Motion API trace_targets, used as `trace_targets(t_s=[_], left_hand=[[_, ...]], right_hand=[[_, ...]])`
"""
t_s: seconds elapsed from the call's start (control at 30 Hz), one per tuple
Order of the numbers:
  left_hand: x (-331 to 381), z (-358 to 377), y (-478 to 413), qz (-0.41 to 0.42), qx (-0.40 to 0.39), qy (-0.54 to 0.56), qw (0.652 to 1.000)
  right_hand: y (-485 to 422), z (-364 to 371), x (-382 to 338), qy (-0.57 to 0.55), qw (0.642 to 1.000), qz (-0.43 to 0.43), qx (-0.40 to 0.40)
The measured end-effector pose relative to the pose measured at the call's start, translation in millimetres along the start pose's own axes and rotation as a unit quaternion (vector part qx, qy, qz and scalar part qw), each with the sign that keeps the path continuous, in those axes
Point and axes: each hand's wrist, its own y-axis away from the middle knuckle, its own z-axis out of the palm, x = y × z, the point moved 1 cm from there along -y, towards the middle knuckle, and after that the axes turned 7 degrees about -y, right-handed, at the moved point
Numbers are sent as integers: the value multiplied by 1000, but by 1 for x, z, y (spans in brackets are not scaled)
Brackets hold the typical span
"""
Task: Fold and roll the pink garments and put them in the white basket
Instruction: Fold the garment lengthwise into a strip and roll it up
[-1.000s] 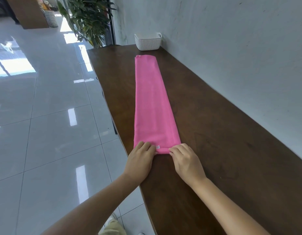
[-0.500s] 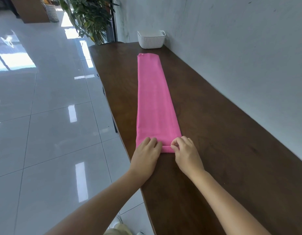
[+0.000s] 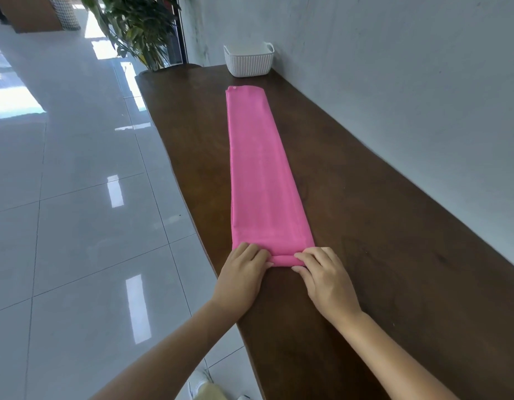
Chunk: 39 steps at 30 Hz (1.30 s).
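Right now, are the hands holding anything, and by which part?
Left hand and right hand both grip the long folded pink garment at its near end, on the small rolled-up edge.

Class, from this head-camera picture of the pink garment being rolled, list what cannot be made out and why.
Bottom of the white ribbed plastic basket: head view, hidden by its near wall.
Corners of the long pink folded garment's rolled end: head view, covered by left hand and right hand.
Leafy green plant's pot: head view, behind the dark wooden table.
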Motion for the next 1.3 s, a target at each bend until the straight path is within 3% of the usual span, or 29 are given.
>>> trace_targets(t_s=[0.17, 0.33, 0.5, 0.7, 0.83, 0.97, 1.17, 1.3], left_hand=[[-8, -15, -25, -79, -106, 75, 988], [-10, -21, -39, -150, -118, 97, 977], [-11, -11, -34, -32, -58, 21, 998], [-23, -5, -30, 91, -40, -9, 995], [-29, -4, -37, 92, -82, -17, 992], [-31, -8, -46, 59, -106, 32, 992], [-39, -15, -57, -22, -131, 69, 989], [-39, -17, -57, -29, -136, 38, 990]], right_hand=[[-13, 1, -3, -62, 991, 114, -27], [-35, -6, -3, -143, 962, 218, -86], [-55, -9, -4, -192, 931, 301, -76], [-74, -10, -4, -175, 915, 353, -89], [-76, -3, -13, -85, 944, 315, -55], [-64, 6, -26, 90, 987, 134, 9], [-43, 10, -22, 88, 994, 62, 0], [-44, 10, -18, 81, 993, 71, -44]])
